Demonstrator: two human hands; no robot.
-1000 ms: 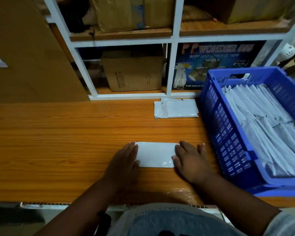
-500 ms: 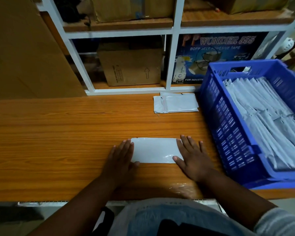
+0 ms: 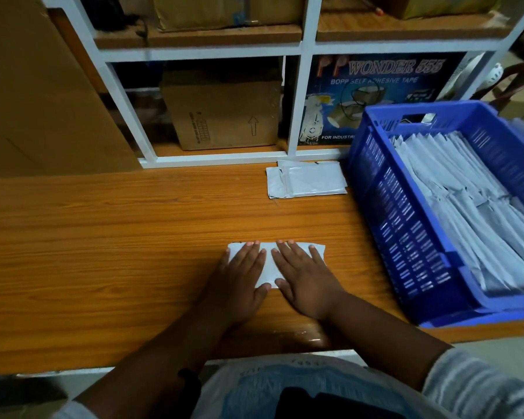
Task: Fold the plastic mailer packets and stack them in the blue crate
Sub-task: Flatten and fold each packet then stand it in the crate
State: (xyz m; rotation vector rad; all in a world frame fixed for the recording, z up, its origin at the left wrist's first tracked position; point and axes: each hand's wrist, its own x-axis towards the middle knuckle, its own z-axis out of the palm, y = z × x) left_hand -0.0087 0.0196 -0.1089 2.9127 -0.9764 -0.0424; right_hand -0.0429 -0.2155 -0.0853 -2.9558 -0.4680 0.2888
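A folded white mailer packet [image 3: 269, 269] lies flat on the wooden table [image 3: 103, 252] in front of me. My left hand [image 3: 239, 279] and my right hand [image 3: 306, 279] rest palm down on top of it, side by side, fingers spread, covering most of it. A small pile of unfolded white mailers [image 3: 307, 182] lies at the back of the table. The blue crate [image 3: 406, 237] stands on the right, holding several rows of folded white packets [image 3: 466, 201].
A white shelf frame [image 3: 298, 95] rises behind the table with cardboard boxes [image 3: 224, 113] and a dark tape carton [image 3: 375, 95] inside. A large brown board [image 3: 37, 95] leans at the left. The table's front edge runs just below my wrists.
Both hands slid inward from the packet's ends onto its top and now nearly meet over its middle. The packet stays in place.
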